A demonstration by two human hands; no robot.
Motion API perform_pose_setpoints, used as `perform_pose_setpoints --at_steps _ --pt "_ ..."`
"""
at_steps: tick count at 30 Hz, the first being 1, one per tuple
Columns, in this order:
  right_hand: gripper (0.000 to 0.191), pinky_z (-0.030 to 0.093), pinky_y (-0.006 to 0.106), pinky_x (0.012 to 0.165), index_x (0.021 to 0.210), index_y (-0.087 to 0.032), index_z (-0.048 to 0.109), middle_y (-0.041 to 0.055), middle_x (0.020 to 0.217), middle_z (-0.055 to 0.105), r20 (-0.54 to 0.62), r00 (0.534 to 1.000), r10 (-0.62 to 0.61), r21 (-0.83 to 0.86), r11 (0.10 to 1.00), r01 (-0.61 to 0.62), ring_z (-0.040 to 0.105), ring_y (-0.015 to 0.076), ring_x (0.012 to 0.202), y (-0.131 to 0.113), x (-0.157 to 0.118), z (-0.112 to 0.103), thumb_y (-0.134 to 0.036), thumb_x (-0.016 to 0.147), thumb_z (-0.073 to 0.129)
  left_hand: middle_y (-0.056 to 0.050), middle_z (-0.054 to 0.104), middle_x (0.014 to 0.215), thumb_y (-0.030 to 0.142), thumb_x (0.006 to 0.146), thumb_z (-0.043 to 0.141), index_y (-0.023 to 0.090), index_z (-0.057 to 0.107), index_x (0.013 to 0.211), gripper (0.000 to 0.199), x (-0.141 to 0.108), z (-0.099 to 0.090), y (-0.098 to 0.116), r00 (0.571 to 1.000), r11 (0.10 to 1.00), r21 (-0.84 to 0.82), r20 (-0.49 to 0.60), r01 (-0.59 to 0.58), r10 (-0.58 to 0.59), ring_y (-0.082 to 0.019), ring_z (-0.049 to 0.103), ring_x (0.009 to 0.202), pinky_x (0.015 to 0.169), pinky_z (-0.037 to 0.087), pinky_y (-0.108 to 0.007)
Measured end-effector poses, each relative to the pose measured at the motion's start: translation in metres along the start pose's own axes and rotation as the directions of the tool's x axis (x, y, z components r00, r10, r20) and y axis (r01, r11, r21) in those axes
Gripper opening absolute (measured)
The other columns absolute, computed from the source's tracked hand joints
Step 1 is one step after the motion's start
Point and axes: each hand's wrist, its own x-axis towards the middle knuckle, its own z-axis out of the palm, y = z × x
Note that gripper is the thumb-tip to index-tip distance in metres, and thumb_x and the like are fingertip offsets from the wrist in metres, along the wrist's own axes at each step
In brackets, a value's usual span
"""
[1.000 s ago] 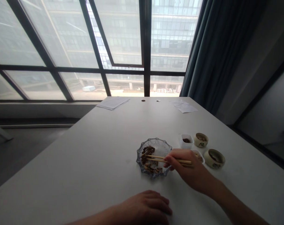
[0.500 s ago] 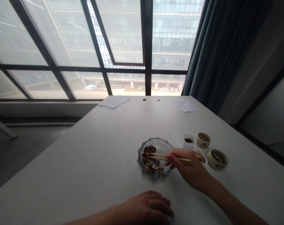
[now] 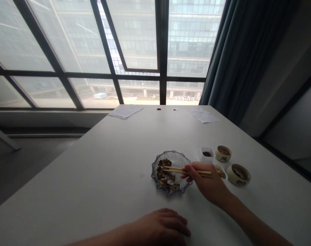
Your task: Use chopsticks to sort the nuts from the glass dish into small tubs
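Observation:
My right hand (image 3: 204, 177) grips a pair of wooden chopsticks (image 3: 179, 169). Their tips reach over the left side of a scalloped clear glass bowl (image 3: 182, 158), among brown dried pieces (image 3: 166, 163). Whether the tips pinch a piece is too small to tell. My left hand (image 3: 163, 225) rests palm down on the table in front of the bowl, fingers loosely spread, with nothing in it. Partly behind my right hand is a white plastic tub (image 3: 224, 175) with pale pieces in it.
Right of the bowl stand a white tub (image 3: 206, 158) with dark bits and two beige ceramic bowls, a smaller (image 3: 223, 158) and a larger one (image 3: 239, 181). Papers (image 3: 126, 111) lie at the far left of the white table (image 3: 106, 171), another sheet (image 3: 204, 115) at the far right.
The chopsticks have drawn closer together at their tips, and my right hand has shifted slightly right. My left hand stays in place.

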Motion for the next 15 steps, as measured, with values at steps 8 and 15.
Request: perform_pose_setpoints --at_steps 8,15 --pt "0.043 0.068 0.032 0.065 0.098 -0.017 0.084 0.0121 0.09 0.083 -0.385 0.923 0.015 -0.056 0.998 -0.039 0.082 0.0268 0.078 -0.058 -0.016 -0.078 -0.059 0.089 0.076 -0.009 0.073 0.134 0.018 0.104 0.054 0.022 0.069 0.125 0.026 0.0 -0.001 0.002 1.0 1.0 0.0 0.024 0.016 -0.016 -0.022 0.061 0.137 0.12 0.044 -0.034" --pt "0.026 0.07 0.033 0.06 0.084 -0.022 0.08 0.0099 0.085 0.082 -0.749 0.648 -0.137 -0.205 0.978 -0.03 0.08 0.0264 0.067 -0.083 -0.028 -0.127 -0.048 0.086 0.083 -0.008 0.073 0.133 0.022 0.105 0.054 0.023 0.07 0.121 0.023 0.003 -0.004 0.005 1.0 1.0 0.0 0.017 0.026 -0.026 -0.023 0.063 0.135 0.119 0.045 -0.035"
